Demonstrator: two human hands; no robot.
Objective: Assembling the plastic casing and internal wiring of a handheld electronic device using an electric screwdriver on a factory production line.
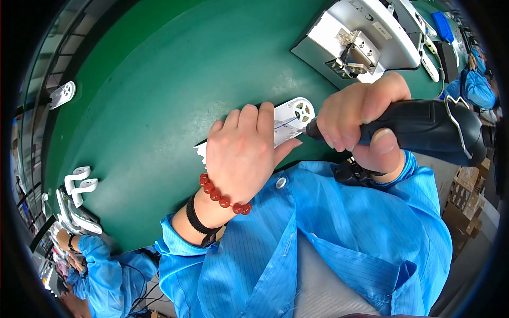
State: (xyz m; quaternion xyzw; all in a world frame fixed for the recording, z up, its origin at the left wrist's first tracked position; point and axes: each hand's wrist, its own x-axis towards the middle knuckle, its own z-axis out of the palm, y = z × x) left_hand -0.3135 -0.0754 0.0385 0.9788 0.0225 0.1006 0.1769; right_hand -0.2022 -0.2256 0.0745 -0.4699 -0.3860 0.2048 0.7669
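A long white plastic housing (284,113) with a round, spoked end and a thin blue wire along it lies on the green table. Across its middle rests my left hand (241,143), fingers curled over the far edge and thumb by the near edge, holding it down. My right hand (363,114) is wrapped around a black electric screwdriver (424,127). The screwdriver's nose points left, its tip right by the housing's round end. Whether the bit touches a screw is too small to tell. My left palm hides much of the housing.
A metal fixture (366,40) with a bracket stands at the far right of the green table (159,95). White curved parts (79,185) lie at the left, near a co-worker's blue sleeve (108,275). Another white part (63,95) sits at the far left edge. Cardboard boxes (464,193) are stacked at right.
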